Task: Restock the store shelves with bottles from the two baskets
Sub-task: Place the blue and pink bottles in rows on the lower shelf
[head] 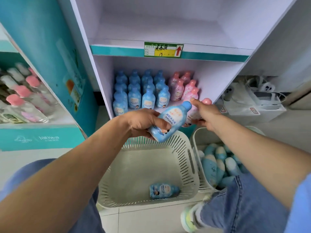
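Note:
My left hand [143, 122] grips a blue bottle [170, 121] tilted over the left white basket [190, 158], cap pointing toward the shelf. My right hand [204, 115] holds a pink bottle [193, 113] with a pink cap [206, 101] at the front right of the lower shelf [210, 81]. On that shelf stand rows of blue bottles [134, 98] at left and pink bottles [183, 86] at right. One blue bottle [163, 190] lies in the left basket. The right basket [196, 140] holds several blue bottles [218, 163].
The upper shelf [168, 27] shows no bottles and has a price tag [163, 49] on its edge. A teal display [33, 98] with pink-capped bottles stands at left. White bags and boxes [252, 98] lie at right. My knees and a shoe [190, 217] frame the baskets.

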A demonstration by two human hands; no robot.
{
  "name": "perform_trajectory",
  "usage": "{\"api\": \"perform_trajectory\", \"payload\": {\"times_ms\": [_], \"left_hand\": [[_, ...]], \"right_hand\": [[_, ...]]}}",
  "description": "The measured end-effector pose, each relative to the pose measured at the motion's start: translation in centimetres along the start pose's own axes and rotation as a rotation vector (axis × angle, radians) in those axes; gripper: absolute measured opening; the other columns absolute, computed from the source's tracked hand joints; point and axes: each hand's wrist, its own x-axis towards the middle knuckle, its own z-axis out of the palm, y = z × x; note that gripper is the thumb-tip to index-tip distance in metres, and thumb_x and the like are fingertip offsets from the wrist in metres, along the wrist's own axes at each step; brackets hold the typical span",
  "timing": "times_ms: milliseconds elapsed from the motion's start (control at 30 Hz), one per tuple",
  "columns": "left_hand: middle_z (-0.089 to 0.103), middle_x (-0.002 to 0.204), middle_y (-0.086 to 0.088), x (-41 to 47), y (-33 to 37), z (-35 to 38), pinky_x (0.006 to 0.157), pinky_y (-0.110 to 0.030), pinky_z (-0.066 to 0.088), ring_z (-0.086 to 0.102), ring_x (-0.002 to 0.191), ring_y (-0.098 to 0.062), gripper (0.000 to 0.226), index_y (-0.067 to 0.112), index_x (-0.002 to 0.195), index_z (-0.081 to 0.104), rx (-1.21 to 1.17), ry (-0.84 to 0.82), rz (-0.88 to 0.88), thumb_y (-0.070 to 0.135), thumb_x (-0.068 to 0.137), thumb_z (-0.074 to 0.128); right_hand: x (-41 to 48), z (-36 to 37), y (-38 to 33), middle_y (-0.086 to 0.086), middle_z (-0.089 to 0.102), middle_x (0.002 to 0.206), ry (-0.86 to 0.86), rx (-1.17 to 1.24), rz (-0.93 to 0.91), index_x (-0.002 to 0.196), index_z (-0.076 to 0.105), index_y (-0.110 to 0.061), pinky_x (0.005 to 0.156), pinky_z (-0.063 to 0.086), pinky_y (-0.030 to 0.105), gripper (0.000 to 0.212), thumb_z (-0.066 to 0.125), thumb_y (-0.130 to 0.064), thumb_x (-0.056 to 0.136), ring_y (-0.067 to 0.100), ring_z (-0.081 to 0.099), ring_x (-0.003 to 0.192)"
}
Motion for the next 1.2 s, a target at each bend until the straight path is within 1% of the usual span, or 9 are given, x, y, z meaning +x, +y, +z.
{"api": "perform_trajectory", "payload": {"times_ms": [133, 300, 400, 567, 700, 867, 967, 1100, 1200], "left_hand": [[0.067, 0.079, -0.004, 0.3, 1.1, -0.2, 0.066, -0.028, 0.055, 0.064, 0.071, -0.017, 0.026, 0.007, 0.094, 0.061, 0.011, -0.012, 0.093, -0.013, 0.079, 0.061], [0.066, 0.093, -0.013, 1.1, 2.3, -0.9, 0.083, -0.042, 0.054, 0.063, 0.084, -0.028, 0.055, 0.004, 0.107, 0.059, 0.023, 0.217, 0.219, -0.005, 0.054, 0.074], [0.065, 0.099, -0.014, 1.3, 3.4, -1.1, 0.090, -0.047, 0.052, 0.063, 0.092, -0.029, 0.074, 0.001, 0.118, 0.054, -0.078, 0.275, 0.266, -0.003, 0.046, 0.069], [0.062, 0.093, -0.012, 1.8, 4.1, -2.4, 0.090, -0.044, 0.052, 0.061, 0.090, -0.029, 0.074, 0.000, 0.117, 0.054, -0.136, 0.332, 0.243, -0.014, 0.046, 0.067], [0.065, 0.090, -0.013, 1.6, 3.7, -3.3, 0.091, -0.046, 0.051, 0.062, 0.090, -0.029, 0.059, 0.007, 0.103, 0.061, -0.050, 0.330, 0.184, -0.018, 0.049, 0.066], [0.068, 0.098, -0.019, 1.8, 3.2, -3.7, 0.089, -0.044, 0.052, 0.064, 0.097, -0.037, 0.064, 0.001, 0.113, 0.059, -0.038, 0.374, 0.132, -0.018, 0.052, 0.068], [0.069, 0.103, -0.021, 2.1, 3.1, -3.9, 0.090, -0.045, 0.052, 0.063, 0.102, -0.038, 0.065, 0.002, 0.111, 0.059, -0.030, 0.405, 0.114, -0.016, 0.050, 0.069], [0.070, 0.102, -0.018, 2.3, 3.0, -4.2, 0.093, -0.047, 0.052, 0.064, 0.100, -0.037, 0.060, 0.005, 0.110, 0.060, -0.018, 0.426, 0.096, -0.018, 0.055, 0.069], [0.070, 0.102, -0.016, 2.5, 3.0, -4.2, 0.094, -0.048, 0.051, 0.064, 0.100, -0.036, 0.063, 0.007, 0.111, 0.059, -0.018, 0.447, 0.083, -0.017, 0.054, 0.071]], "right_hand": [[2.0, 0.5, -0.6, 0.011, 0.063, 0.109, 0.099, -0.135, -0.061, 0.095, 0.055, -0.017, 0.063, 0.059, 0.036, 0.035, 0.067, -0.045, 0.078, 0.027, 0.063, 0.090], [4.2, 2.2, -1.8, 0.003, 0.063, 0.097, 0.182, -0.240, -0.186, 0.099, 0.059, -0.017, 0.062, 0.049, 0.014, 0.034, 0.068, -0.044, 0.079, 0.021, 0.061, 0.086], [6.2, 3.4, -2.4, 0.005, 0.067, 0.111, 0.163, -0.222, -0.174, 0.115, 0.060, -0.010, 0.067, 0.061, 0.036, 0.057, 0.073, -0.044, 0.072, 0.026, 0.067, 0.091], [8.1, 5.0, -3.4, 0.013, 0.065, 0.117, 0.221, -0.461, -0.267, 0.116, 0.061, -0.004, 0.093, 0.050, 0.037, 0.056, 0.064, -0.048, 0.081, 0.031, 0.062, 0.106], [9.7, 6.2, -3.3, 0.010, 0.063, 0.120, 0.180, -0.515, -0.290, 0.117, 0.060, -0.007, 0.088, 0.048, 0.027, 0.064, 0.069, -0.052, 0.073, 0.026, 0.061, 0.107], [11.4, 7.8, -2.3, 0.012, 0.056, 0.108, 0.188, -0.609, -0.329, 0.111, 0.063, -0.005, 0.094, 0.046, 0.029, 0.064, 0.069, -0.056, 0.073, 0.027, 0.057, 0.110], [11.9, 8.0, -2.2, 0.015, 0.054, 0.122, 0.221, -0.607, -0.322, 0.117, 0.062, -0.004, 0.091, 0.042, 0.025, 0.060, 0.070, -0.049, 0.078, 0.027, 0.055, 0.112], [12.6, 7.9, -1.9, 0.007, 0.048, 0.098, 0.231, -0.589, -0.297, 0.112, 0.062, -0.001, 0.091, 0.044, 0.027, 0.060, 0.072, -0.047, 0.076, 0.028, 0.059, 0.108], [13.8, 7.7, -1.2, 0.010, 0.066, 0.109, 0.250, -0.588, -0.295, 0.108, 0.064, -0.002, 0.093, 0.046, 0.029, 0.063, 0.073, -0.053, 0.072, 0.027, 0.062, 0.106]]}}
